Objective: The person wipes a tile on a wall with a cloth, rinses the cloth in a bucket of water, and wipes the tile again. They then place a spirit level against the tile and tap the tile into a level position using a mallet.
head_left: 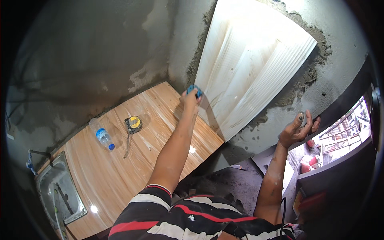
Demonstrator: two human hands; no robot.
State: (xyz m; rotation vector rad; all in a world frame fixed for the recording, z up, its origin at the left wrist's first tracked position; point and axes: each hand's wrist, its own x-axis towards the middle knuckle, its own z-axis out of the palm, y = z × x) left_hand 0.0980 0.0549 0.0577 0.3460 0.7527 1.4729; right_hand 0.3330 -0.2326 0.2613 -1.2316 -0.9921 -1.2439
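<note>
My left hand (190,102) is closed around a small blue block (193,91), perhaps a sponge; its exact kind is not clear. The block is at the lower left edge of a large, glossy cream panel (244,68) with wood-like streaks and a ribbed right side, set on the wall. Off to the right, my right hand (297,130) is raised with its thumb up and fingers apart, holding nothing. It is near the dark edge of the wall opening. Beneath my left forearm stretches a wood-patterned countertop (160,116).
On the countertop are a yellow and black tape measure (133,124) with its strap, and a clear plastic bottle (103,137) lying down. A metal sink (56,176) is at the far left. Rough mortar (310,76) borders the panel. A bright opening (340,136) is at the right.
</note>
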